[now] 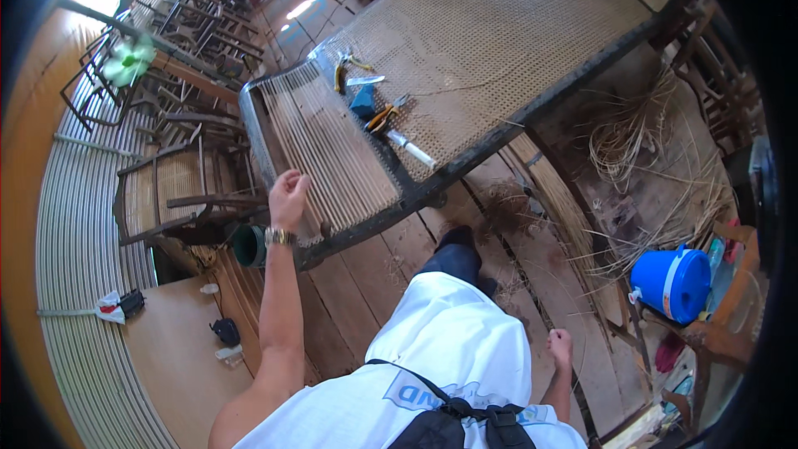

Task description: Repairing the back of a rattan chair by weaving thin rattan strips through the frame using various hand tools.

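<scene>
1. Left hand (287, 191) raised over the near end of the cane-woven frame (499, 41), fingers curled loosely at the unwoven strands (320, 150); whether a strand is pinched cannot be told.
2. Right hand (559, 346) closed in a fist, hanging low beside the hip, well apart from the frame and touching nothing visible.
3. Wristwatch (279, 236) on the left wrist, just below the frame's near edge.
4. On the woven part of the frame: pliers with yellow handles (383, 116), a small blue block (363, 103), a white-handled tool (411, 150).
5. Right of the frame: loose cane strips (644, 141) on the floor, then a blue bucket (672, 283).
6. Left of the frame: stacked chair frames (179, 191).
</scene>
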{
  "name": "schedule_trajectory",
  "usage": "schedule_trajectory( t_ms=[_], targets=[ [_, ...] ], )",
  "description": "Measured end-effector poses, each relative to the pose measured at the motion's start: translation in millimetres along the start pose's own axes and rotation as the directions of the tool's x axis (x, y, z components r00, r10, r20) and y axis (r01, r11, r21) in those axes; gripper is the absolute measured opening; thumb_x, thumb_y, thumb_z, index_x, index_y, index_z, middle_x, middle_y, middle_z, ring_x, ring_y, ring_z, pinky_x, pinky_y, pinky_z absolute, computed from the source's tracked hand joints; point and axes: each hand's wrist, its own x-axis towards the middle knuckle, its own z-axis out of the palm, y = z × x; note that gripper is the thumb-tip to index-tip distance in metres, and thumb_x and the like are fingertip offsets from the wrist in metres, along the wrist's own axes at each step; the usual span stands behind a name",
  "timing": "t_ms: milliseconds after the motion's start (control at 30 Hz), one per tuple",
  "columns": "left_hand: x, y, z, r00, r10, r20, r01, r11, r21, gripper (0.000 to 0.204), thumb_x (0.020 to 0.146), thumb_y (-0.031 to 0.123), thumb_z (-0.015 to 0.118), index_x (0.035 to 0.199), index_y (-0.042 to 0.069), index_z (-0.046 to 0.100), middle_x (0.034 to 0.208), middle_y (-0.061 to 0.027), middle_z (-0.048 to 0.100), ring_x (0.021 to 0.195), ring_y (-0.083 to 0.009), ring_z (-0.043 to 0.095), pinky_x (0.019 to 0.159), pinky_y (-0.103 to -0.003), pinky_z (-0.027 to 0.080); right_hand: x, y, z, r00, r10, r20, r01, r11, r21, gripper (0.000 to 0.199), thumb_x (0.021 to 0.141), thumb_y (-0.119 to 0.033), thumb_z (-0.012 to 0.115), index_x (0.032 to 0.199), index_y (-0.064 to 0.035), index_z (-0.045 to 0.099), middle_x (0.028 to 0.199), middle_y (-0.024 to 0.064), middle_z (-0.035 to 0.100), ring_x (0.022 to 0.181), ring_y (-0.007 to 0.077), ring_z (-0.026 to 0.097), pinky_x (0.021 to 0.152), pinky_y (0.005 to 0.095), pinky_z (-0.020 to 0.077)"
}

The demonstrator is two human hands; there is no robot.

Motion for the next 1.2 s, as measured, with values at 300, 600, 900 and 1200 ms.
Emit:
schedule_trajectory(
  t_ms=[300, 600, 900, 1200],
  targets=[
    [-112.0, 143.8, 198.8, 0.612, -0.019, 0.791, 0.376, 0.887, -0.269, 0.029, 0.095, 0.023, 0.065, 0.115, 0.002, 0.062, 0.102, -0.0066, 0.068, 0.090, -0.0137, 0.066, 0.080, -0.028, 0.054, 26.7, -208.5, 4.6, 0.934, -0.339, -0.112, 0.320, 0.934, -0.161, 0.028, 0.092, -0.029, 0.060, 0.103, -0.0032, 0.064, 0.086, 0.0138, 0.067, 0.081, 0.0254, 0.067, 0.073, 0.0377, 0.0514],
    [-83.2, 205.0, 351.2, 0.243, 0.206, 0.948, 0.004, 0.977, -0.214, 0.025, 0.092, 0.020, 0.067, 0.109, 0.002, 0.067, 0.096, -0.0048, 0.071, 0.086, -0.0117, 0.064, 0.078, -0.028, 0.052, -18.0, -259.5, 13.3, 0.902, -0.390, -0.186, 0.375, 0.920, -0.112, 0.026, 0.094, -0.029, 0.058, 0.101, -0.0040, 0.063, 0.088, 0.0153, 0.066, 0.080, 0.0296, 0.063, 0.075, 0.0369, 0.0492],
    [-21.1, 211.6, 484.2, 0.305, 0.159, 0.939, 0.001, 0.986, -0.167, 0.027, 0.092, 0.021, 0.068, 0.107, -0.001, 0.066, 0.088, -0.0034, 0.070, 0.077, -0.0097, 0.063, 0.070, -0.024, 0.051, -78.1, -198.0, 23.6, 0.870, -0.004, -0.493, -0.019, 0.999, -0.042, 0.026, 0.091, -0.025, 0.062, 0.104, -0.0034, 0.065, 0.092, 0.0155, 0.069, 0.082, 0.0274, 0.067, 0.076, 0.0372, 0.0525],
    [-61.9, 230.4, 644.5, 0.727, 0.260, 0.635, -0.283, 0.957, -0.069, 0.064, 0.080, 0.038, 0.074, 0.123, -0.006, 0.055, 0.119, -0.0248, 0.062, 0.105, -0.0373, 0.062, 0.093, -0.040, 0.049, -152.1, -183.9, 97.6, 0.792, 0.297, -0.533, -0.189, 0.950, 0.248, 0.029, 0.092, -0.026, 0.063, 0.107, -0.0013, 0.066, 0.093, 0.0160, 0.070, 0.085, 0.0249, 0.068, 0.076, 0.0349, 0.0538]
  ],
)
